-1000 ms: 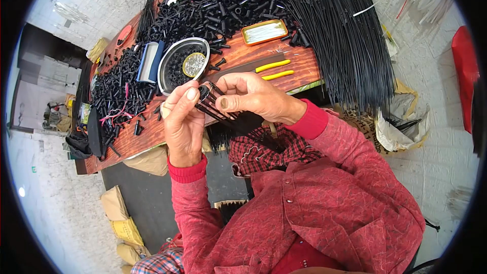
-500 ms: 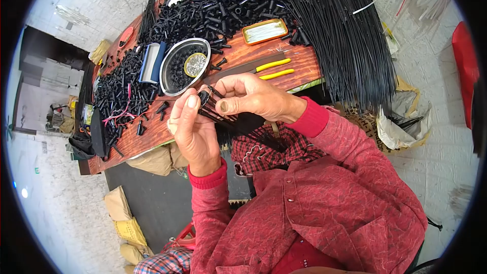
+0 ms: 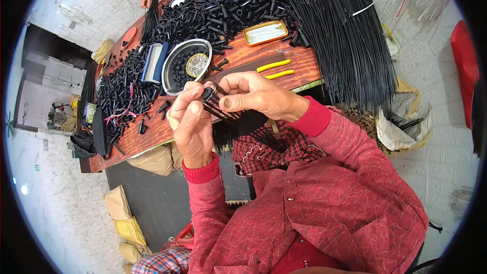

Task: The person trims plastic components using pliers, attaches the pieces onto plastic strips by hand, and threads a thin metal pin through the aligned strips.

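My left hand (image 3: pixel 192 129) pinches a round black hub (image 3: pixel 208 94) between thumb and fingers, just over the table's near edge. Thin black ribs (image 3: pixel 225 115) fan down from that hub toward my lap, much like an umbrella frame. On the other side my right hand (image 3: pixel 261 99) is closed, its thumb and fingers on the upper ribs beside the hub. Its fingertips are partly hidden. Beyond the hands stands a metal bowl (image 3: pixel 167 85) of small black parts, with a yellow dish (image 3: pixel 197 65) of tiny shiny pieces inside it.
Yellow-handled pliers (image 3: pixel 274 66) lie right of the bowl. Behind are an orange-rimmed tray (image 3: pixel 265 32) of thin white pieces and heaped black tubes (image 3: pixel 218 7). Long black rods (image 3: pixel 350 45) overhang the right edge. A blue-and-white box (image 3: pixel 153 62) sits left; another person's hand (image 3: pixel 147 0) is at the far side.
My left hand's fingers have shifted slightly on the hub, and both hands sit a little further right. The other person's hand has moved left and nearer, to the bunch of black rods.
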